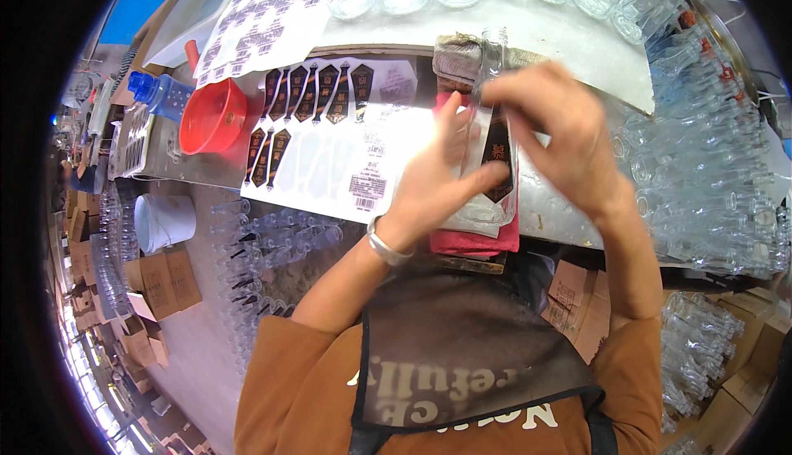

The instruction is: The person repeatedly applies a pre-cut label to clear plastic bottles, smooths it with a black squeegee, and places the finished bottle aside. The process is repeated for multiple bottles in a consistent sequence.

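Note:
A clear glass bottle lies on a red cloth, its neck pointing away from me. On its upper side is a black label with orange print and a pointed end. My left hand grips the bottle from the left, thumb resting on the label and fingers along the side. Over the neck and right side of the bottle is my right hand, curled and blurred by motion; its fingertips cannot be made out clearly. A folded grey-brown cloth sits beside the neck.
Left of the bottle lies a sheet of black labels, partly bare. Beyond it are a printed sheet, a red bowl and a blue bottle. Glass bottles line the far edge and crowd the right. A white bucket stands lower left.

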### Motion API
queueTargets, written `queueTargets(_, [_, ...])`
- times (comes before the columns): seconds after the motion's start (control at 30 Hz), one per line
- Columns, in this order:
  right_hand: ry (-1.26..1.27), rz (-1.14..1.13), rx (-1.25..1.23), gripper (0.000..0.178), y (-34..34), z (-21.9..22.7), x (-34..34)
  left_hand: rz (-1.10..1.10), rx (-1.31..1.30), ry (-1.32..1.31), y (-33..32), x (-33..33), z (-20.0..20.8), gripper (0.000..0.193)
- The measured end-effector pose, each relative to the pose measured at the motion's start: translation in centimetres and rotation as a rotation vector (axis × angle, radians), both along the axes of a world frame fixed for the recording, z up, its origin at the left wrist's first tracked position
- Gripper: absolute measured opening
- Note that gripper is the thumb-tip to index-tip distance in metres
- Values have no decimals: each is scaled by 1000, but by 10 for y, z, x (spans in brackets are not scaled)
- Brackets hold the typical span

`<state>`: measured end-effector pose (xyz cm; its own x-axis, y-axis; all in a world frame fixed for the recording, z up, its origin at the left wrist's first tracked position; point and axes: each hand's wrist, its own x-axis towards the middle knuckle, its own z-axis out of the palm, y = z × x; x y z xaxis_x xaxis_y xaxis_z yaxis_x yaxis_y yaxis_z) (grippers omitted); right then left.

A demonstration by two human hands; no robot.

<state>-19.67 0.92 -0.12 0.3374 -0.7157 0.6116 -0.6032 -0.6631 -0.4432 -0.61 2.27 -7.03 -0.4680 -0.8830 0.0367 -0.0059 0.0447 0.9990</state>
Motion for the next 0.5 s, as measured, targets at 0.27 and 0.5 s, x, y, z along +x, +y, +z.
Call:
queueTargets(0.27, [-17,5,166,24,17,-2,0,59,-558,-395,34,21,-10,115])
queueTargets(0.5, [37,341,442,24,64,3,19,76,-505,-266,32,20,-17,112])
